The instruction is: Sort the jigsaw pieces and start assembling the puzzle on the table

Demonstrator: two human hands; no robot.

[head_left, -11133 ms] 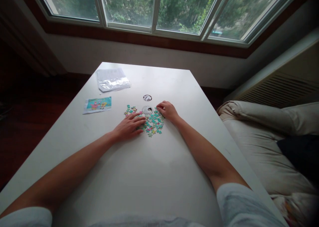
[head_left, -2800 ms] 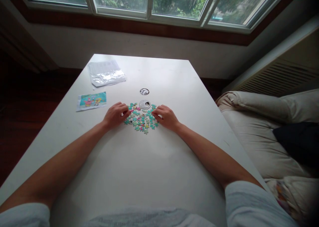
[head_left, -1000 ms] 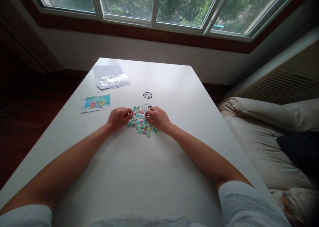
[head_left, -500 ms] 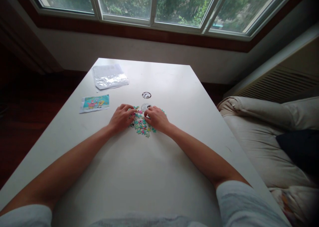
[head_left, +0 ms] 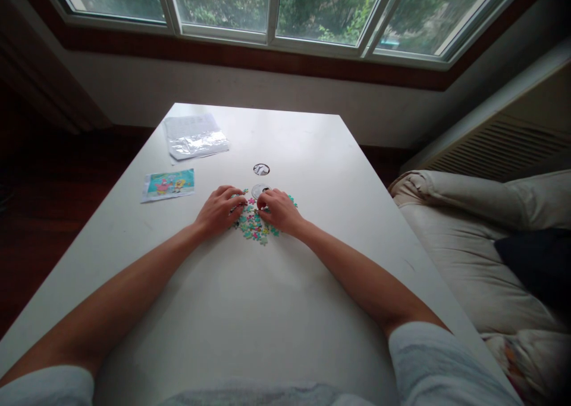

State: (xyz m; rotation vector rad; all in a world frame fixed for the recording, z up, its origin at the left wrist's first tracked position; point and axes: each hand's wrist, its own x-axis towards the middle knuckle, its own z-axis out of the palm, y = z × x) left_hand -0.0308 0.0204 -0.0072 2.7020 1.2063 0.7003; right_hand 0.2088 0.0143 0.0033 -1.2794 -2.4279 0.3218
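Looking down from my head, both of my bare arms stretch across the white table (head_left: 267,311) to a small heap of puzzle pieces (head_left: 254,227), mostly teal with some pink and yellow, lying near the middle of the tabletop. My left hand (head_left: 219,208) rests palm down on the left edge of the heap, its fingers (head_left: 232,199) bent and close together with the tips among the pieces; whether a piece is pinched under them I cannot tell. My right hand (head_left: 279,210) covers the right side of the heap, its fingers curled inward and bunched, with the tips just beside my left hand's; I cannot make out if they clamp a piece either. Right past my fingertips a small clear round dish (head_left: 259,189) sits on the table, touching the far edge of the heap, and a second round thing (head_left: 261,169) lies a little beyond it. Off to the left a colourful cartoon picture card (head_left: 168,183) lies flat, and farther back a crumpled clear plastic bag (head_left: 194,136). A pale cushioned sofa (head_left: 455,227) stands beside the table on my right, and a window (head_left: 276,5) runs along the far wall.
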